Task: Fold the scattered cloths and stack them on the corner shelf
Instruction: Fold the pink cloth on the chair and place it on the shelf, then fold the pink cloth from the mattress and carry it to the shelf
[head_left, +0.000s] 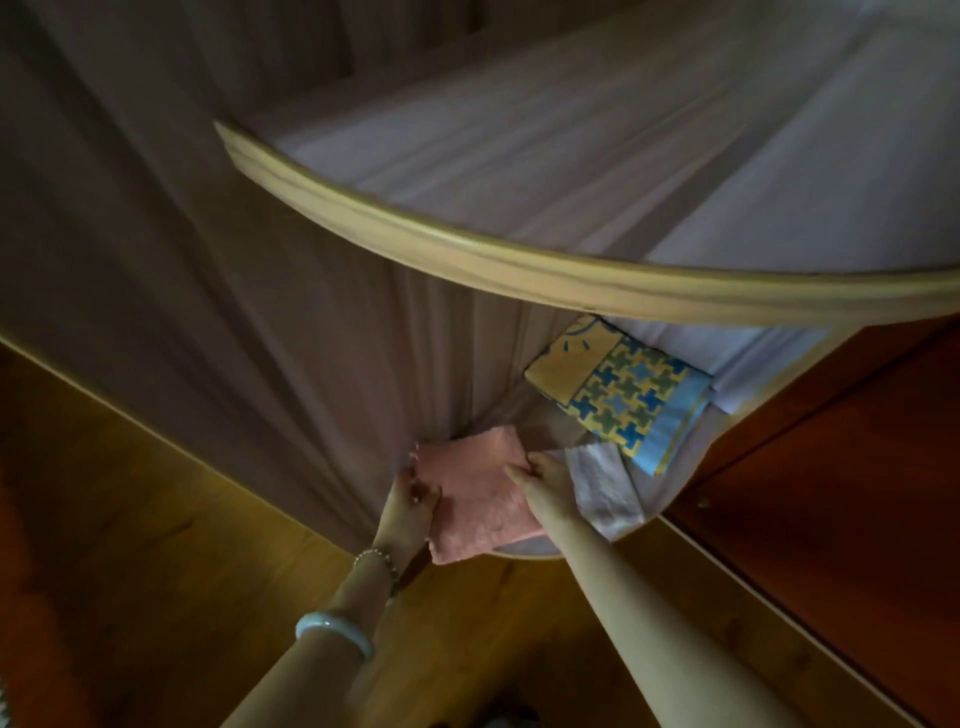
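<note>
A folded pink cloth (478, 499) lies on the lower corner shelf (524, 552), overhanging its curved front edge. My left hand (410, 506) grips the cloth's left edge with curled fingers. My right hand (545, 480) holds its right edge, thumb on top. Just right of the pink cloth lies a folded white cloth (605, 491), partly under my right wrist. Further back on the same shelf sits a folded yellow cloth with a blue and green pattern (623, 392).
A higher curved shelf with a light wooden rim (467, 244) juts out above the lower one and hides its back part. A mauve wall panel (208, 312) stands on the left, a reddish wooden cabinet (831, 493) on the right, wooden floor (156, 545) below.
</note>
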